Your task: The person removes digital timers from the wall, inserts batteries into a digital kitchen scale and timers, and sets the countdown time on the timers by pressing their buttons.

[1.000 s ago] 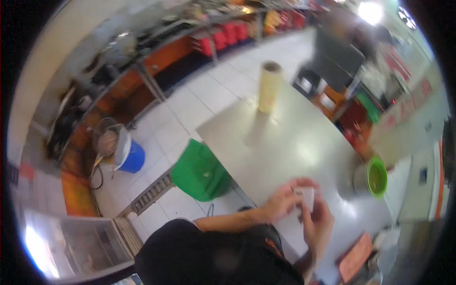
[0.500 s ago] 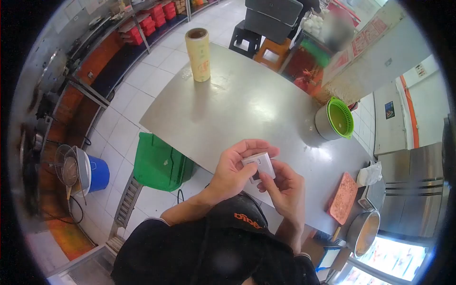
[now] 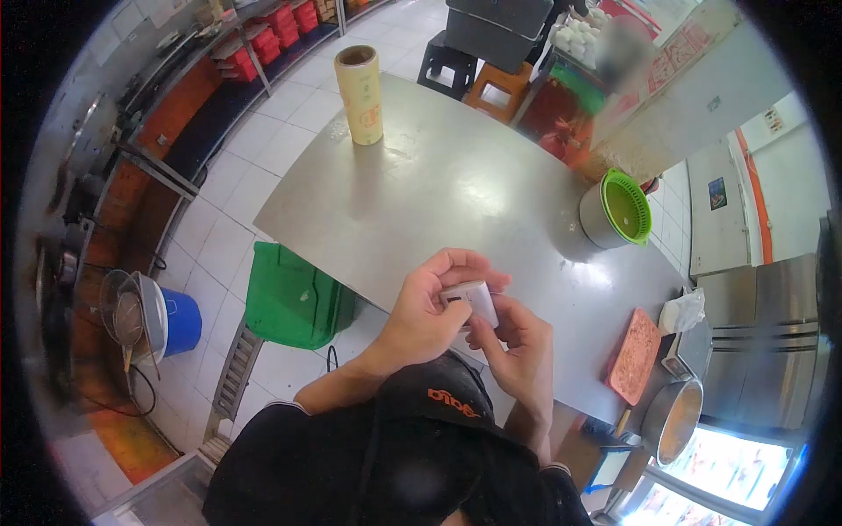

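Between my two hands is a small white rectangular object (image 3: 481,304) with rounded edges and a dark mark near its left side; its exact kind is unclear. My left hand (image 3: 425,309) wraps it from the left, fingers curled over the far edge and thumb pressed on its face. From the right, my right hand (image 3: 519,344) grips the lower right edge with thumb and bent fingers. Part of the object is hidden under the fingers. Both hands are above the near edge of the steel table (image 3: 438,188).
A roll of plastic film (image 3: 360,96) stands upright at the far left of the table. To the right are a pot with a green basket (image 3: 624,208), a red tray (image 3: 634,355) and a metal bowl (image 3: 674,422). A green bin (image 3: 294,296) is below the left edge.
The white object has turned a little in my hands, so its face and dark mark show at another angle. Both hands keep their hold. The view has shifted slightly.
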`<action>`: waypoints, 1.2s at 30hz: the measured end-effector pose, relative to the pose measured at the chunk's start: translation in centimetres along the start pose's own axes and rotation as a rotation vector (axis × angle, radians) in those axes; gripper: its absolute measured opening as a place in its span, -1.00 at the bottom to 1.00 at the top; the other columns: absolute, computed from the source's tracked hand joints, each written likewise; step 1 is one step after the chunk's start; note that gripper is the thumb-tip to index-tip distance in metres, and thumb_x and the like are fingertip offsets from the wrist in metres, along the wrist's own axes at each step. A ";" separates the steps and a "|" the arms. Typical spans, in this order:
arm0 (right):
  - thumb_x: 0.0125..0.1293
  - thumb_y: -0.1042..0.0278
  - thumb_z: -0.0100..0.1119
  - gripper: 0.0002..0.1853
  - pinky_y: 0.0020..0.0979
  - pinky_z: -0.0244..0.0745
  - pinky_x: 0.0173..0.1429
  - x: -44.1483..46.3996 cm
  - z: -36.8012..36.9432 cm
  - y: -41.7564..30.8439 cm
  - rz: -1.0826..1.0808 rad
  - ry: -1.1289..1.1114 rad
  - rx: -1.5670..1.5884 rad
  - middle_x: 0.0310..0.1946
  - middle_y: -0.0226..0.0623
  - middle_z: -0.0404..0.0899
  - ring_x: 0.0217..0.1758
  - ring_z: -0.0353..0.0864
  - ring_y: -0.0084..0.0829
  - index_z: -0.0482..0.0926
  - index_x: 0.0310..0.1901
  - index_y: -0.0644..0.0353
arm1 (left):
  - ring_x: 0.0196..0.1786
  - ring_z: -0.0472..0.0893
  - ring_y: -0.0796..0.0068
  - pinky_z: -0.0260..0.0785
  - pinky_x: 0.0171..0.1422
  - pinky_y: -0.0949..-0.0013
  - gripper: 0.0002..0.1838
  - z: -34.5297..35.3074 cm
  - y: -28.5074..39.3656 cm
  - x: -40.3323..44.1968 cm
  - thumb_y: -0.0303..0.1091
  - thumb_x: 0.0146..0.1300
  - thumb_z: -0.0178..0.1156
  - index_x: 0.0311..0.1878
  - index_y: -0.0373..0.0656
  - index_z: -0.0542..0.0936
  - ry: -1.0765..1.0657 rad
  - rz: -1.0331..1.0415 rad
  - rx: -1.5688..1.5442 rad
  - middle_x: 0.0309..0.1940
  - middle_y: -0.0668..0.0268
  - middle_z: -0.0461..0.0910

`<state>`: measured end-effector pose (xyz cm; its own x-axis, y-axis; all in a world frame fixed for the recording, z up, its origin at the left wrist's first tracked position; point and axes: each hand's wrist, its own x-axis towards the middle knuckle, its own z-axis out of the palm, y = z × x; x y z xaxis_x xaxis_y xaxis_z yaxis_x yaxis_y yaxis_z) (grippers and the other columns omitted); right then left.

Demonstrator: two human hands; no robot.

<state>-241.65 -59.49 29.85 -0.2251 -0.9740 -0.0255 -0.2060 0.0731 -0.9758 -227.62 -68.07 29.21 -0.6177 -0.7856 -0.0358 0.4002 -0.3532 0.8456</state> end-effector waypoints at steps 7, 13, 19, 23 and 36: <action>0.37 0.51 0.25 -0.78 -0.48 0.59 -0.20 -1.2 -0.1 -1.0 0.028 0.187 0.020 -0.26 -0.18 0.70 -0.31 0.68 -0.49 0.61 0.00 0.39 | 0.46 0.38 0.04 0.17 0.58 0.06 -0.51 -1.0 -2.1 0.7 -0.46 0.28 -0.04 0.30 -0.33 0.35 -0.050 0.104 -0.324 0.38 -0.18 0.37; 0.30 0.55 0.26 -0.73 -0.37 0.51 -0.30 -1.6 1.8 -0.1 -0.359 0.265 -0.403 -0.37 -0.11 0.57 -0.39 0.63 -0.28 0.61 0.03 0.37 | 0.50 0.28 -0.11 -0.05 0.65 -0.01 -0.28 0.4 -2.6 1.5 0.20 0.45 -0.28 0.27 -0.31 0.41 -0.017 0.072 -0.740 0.42 -0.21 0.30; 0.39 0.47 0.16 -0.72 -0.41 0.54 -0.27 -4.5 1.8 1.7 -0.493 0.560 -0.368 -0.29 -0.20 0.63 -0.38 0.63 -0.41 0.57 0.03 0.51 | 0.45 0.31 -0.16 -0.01 0.61 -0.03 -0.17 0.4 -2.5 2.2 0.37 0.41 -0.30 0.24 -0.29 0.41 -0.119 0.089 -0.772 0.37 -0.20 0.35; 0.48 0.38 0.12 -0.67 -0.46 0.53 -0.36 -2.2 2.1 0.8 -0.036 0.391 0.073 -0.30 -0.27 0.63 -0.44 0.61 -0.50 0.52 0.13 0.45 | 0.42 0.36 -0.14 0.11 0.54 -0.08 -0.16 1.2 -2.4 2.0 0.41 0.41 -0.33 0.20 -0.26 0.43 0.024 0.084 -0.728 0.30 -0.10 0.43; 0.50 0.40 0.10 -0.70 -0.47 0.58 -0.32 -1.5 2.2 -0.4 -0.016 0.147 0.377 -0.24 -0.21 0.64 -0.44 0.54 -0.59 0.49 0.13 0.43 | 0.24 0.56 0.10 0.41 0.33 0.06 -0.45 -0.5 -3.9 3.0 0.16 0.59 -0.34 0.08 -0.15 0.42 -0.277 0.224 -0.693 0.16 0.02 0.51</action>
<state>-239.12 -58.54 29.81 -0.3643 -0.9313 -0.0054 0.1467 -0.0516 -0.9878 -230.70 -69.36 25.53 -0.5820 -0.7526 0.3081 0.8110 -0.5094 0.2877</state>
